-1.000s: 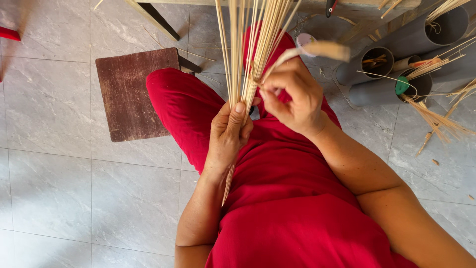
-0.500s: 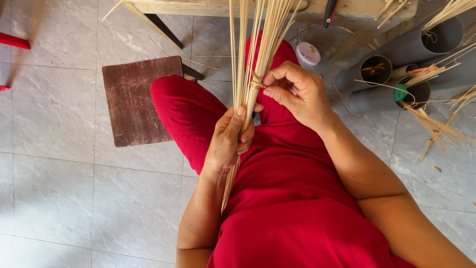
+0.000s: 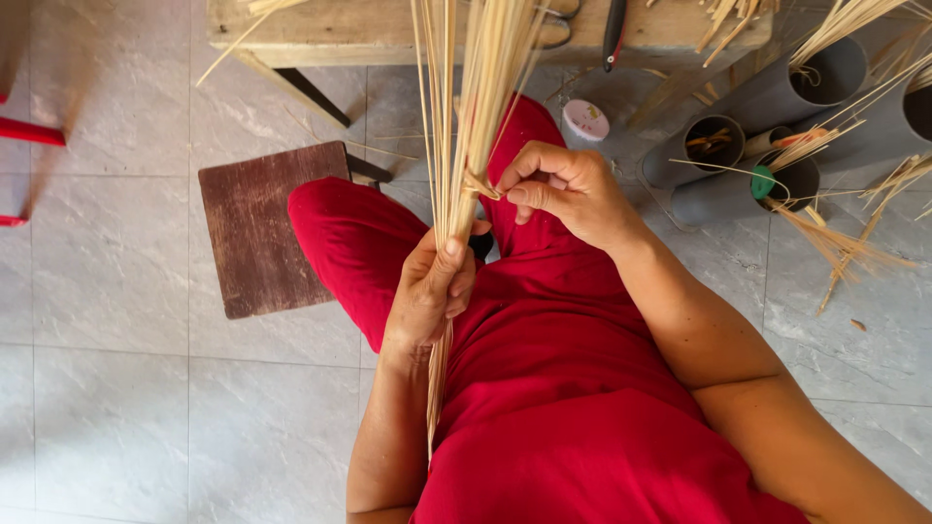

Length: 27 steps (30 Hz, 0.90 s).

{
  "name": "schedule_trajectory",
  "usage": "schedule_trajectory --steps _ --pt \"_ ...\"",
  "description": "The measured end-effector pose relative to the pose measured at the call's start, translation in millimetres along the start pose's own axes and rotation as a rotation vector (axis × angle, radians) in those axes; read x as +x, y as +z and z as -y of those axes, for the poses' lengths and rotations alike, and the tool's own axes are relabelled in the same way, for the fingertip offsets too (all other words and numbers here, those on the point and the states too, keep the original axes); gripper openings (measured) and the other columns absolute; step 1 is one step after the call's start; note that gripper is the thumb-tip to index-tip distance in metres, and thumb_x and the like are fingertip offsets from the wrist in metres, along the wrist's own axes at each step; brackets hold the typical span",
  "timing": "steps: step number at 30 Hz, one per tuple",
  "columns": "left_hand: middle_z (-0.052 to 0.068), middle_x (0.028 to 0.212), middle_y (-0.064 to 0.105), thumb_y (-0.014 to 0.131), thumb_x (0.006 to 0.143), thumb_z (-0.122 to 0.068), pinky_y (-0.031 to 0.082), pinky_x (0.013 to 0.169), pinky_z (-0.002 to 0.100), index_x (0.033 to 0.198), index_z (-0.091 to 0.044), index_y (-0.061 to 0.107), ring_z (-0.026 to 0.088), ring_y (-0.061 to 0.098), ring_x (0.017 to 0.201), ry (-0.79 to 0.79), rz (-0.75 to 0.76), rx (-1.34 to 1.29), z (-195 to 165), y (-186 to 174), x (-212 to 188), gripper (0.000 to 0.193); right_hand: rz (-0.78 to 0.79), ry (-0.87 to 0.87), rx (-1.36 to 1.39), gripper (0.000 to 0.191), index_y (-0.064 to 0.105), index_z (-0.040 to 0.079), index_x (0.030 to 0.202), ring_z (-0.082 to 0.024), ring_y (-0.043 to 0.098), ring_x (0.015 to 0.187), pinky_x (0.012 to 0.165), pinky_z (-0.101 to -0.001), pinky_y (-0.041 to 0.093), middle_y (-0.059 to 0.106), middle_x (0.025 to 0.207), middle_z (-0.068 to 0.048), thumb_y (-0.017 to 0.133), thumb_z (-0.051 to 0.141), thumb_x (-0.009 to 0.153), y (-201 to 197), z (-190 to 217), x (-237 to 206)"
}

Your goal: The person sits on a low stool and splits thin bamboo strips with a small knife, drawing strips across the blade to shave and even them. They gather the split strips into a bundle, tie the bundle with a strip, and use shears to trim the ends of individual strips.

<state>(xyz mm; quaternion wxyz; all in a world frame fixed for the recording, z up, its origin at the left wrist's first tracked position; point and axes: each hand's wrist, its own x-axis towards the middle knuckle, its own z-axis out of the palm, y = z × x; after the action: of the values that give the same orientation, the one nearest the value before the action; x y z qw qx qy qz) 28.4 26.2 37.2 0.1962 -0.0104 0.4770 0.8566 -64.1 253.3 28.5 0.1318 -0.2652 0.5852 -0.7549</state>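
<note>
A bundle of long pale straw stalks (image 3: pixel 473 107) stands upright over my lap, its lower ends reaching down past my wrist. My left hand (image 3: pixel 430 291) is closed around the bundle from below, thumb up against the stalks. My right hand (image 3: pixel 563 189) sits just to the right of the bundle, its fingertips pinching a thin strand where it wraps around the stalks. I am seated in red clothes, knees apart.
A dark wooden board (image 3: pixel 260 225) lies on the grey tiled floor to the left. A wooden bench (image 3: pixel 359 29) with scissors crosses the top. Grey tubes (image 3: pixel 777 97) holding straw lie at the right, near a small round white lid (image 3: pixel 585 119).
My right hand has come down and in toward the bundle, from pulling a strand out wide to pinching it close against the stalks. The left hand keeps its grip.
</note>
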Motion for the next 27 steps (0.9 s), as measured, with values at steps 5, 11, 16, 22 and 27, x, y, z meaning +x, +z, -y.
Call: schedule_trajectory --steps 5,11,16,22,27 --pt "-0.006 0.065 0.036 0.052 0.111 -0.035 0.024 0.042 0.021 0.126 -0.001 0.062 0.003 0.028 0.050 0.034 0.040 0.033 2 2 -2 0.039 -0.112 0.008 0.783 0.007 0.064 0.007 0.105 -0.012 0.064 0.088 0.078 -0.0280 0.059 0.065 0.101 -0.006 0.063 0.013 0.108 -6 2 -7" --pt "-0.007 0.064 0.034 0.049 0.112 -0.038 0.023 0.042 0.021 0.119 -0.002 0.063 0.003 0.027 0.050 0.001 0.136 0.068 0 10 -9 0.039 -0.247 -0.063 0.885 0.007 0.068 0.007 0.108 -0.014 0.066 0.090 0.079 -0.0273 0.059 0.067 0.098 -0.004 0.063 0.012 0.108 -17 -7 0" --pt "-0.008 0.063 0.033 0.048 0.112 -0.040 0.021 0.043 0.022 0.117 -0.003 0.064 0.003 0.025 0.050 -0.063 0.168 0.086 3 18 -9 0.041 -0.492 -0.070 0.819 0.011 0.069 0.006 0.114 -0.013 0.068 0.091 0.084 -0.0262 0.060 0.071 0.100 -0.004 0.064 0.012 0.107 -46 -16 -10" --pt "-0.009 0.061 0.032 0.048 0.110 -0.043 0.021 0.043 0.023 0.113 -0.004 0.066 0.004 0.024 0.049 -0.096 0.158 0.167 3 20 -5 0.044 -0.736 -0.213 0.851 0.013 0.069 0.005 0.114 -0.009 0.065 0.082 0.078 -0.0206 0.058 0.071 0.099 -0.004 0.065 0.016 0.110 -136 -18 -31" --pt "-0.008 0.062 0.033 0.048 0.110 -0.044 0.023 0.044 0.024 0.112 -0.003 0.066 0.004 0.027 0.051 -0.127 0.208 0.190 7 21 0 0.045 -0.881 -0.323 0.866 0.017 0.069 -0.001 0.116 -0.012 0.066 0.078 0.068 -0.0214 0.057 0.070 0.099 -0.008 0.066 0.015 0.109 -213 -28 -62"
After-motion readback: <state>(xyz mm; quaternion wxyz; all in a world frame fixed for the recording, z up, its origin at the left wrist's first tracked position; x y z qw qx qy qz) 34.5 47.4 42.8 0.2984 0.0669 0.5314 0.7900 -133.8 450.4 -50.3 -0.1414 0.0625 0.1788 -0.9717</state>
